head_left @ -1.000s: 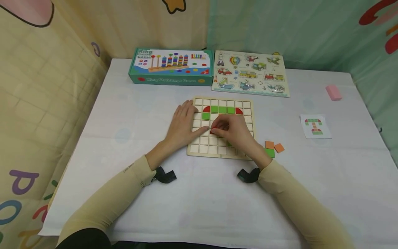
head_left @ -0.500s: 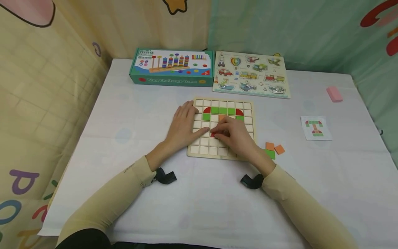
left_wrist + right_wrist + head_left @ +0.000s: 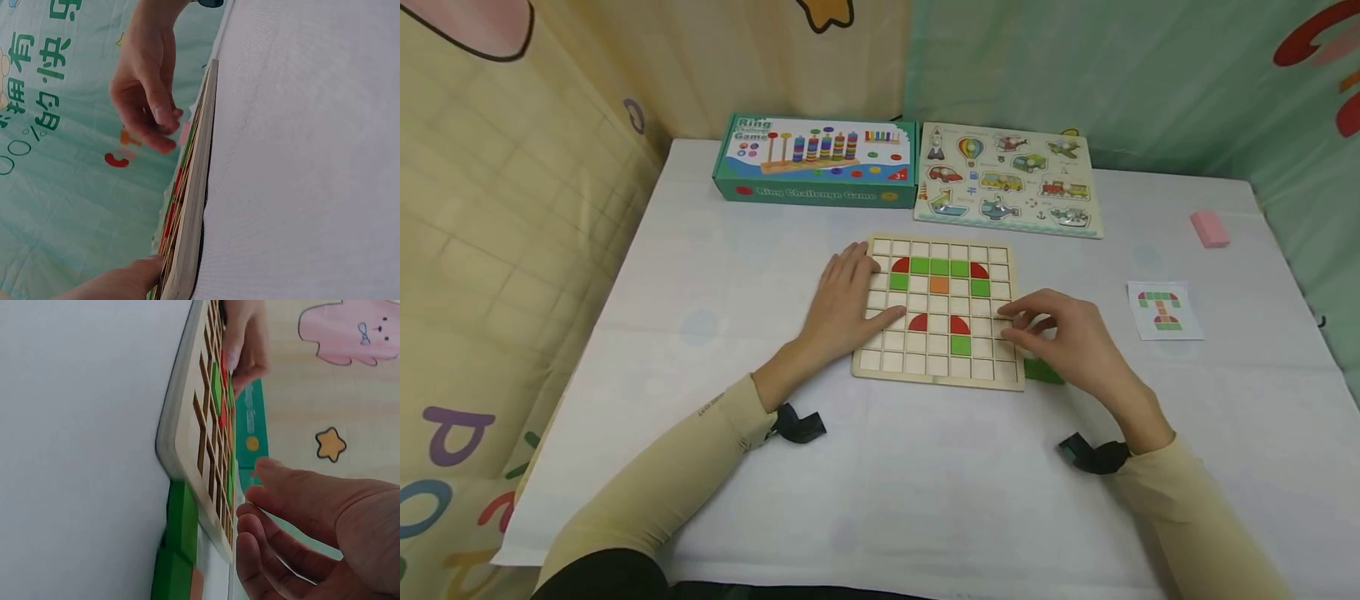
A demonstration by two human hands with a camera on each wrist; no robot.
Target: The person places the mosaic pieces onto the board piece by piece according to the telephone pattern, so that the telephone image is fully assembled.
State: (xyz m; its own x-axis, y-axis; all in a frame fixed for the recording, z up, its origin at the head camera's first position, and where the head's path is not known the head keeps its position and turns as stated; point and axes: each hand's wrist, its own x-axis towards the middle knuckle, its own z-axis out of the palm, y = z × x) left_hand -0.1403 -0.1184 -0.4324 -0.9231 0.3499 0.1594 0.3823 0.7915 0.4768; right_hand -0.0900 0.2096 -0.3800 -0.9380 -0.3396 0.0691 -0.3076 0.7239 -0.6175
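Note:
A wooden grid board (image 3: 937,381) lies flat on the white table. My left hand (image 3: 841,302) rests on its left edge, fingers spread and thumb over the cells. My right hand (image 3: 1070,335) hovers by the right edge with thumb and fingers loosely bent, nothing between them in the right wrist view. In the cells sit green squares, an orange square tile (image 3: 938,285) and red quarter-circle tiles, among them a red quarter-circle tile (image 3: 918,323) at lower left. Loose green tiles (image 3: 1041,372) lie beside the board; an orange edge (image 3: 197,584) shows near them, the head view of it being blocked.
A small pattern card (image 3: 1165,311) lies to the right, with a pink block (image 3: 1209,229) behind it. A green game box (image 3: 815,192) and a vehicle picture puzzle (image 3: 1009,177) stand at the back, near the curtain.
My right hand has let go of a red quarter-circle tile, now in a cell at lower left, and has moved right to the board's edge. The left hand stays in place.

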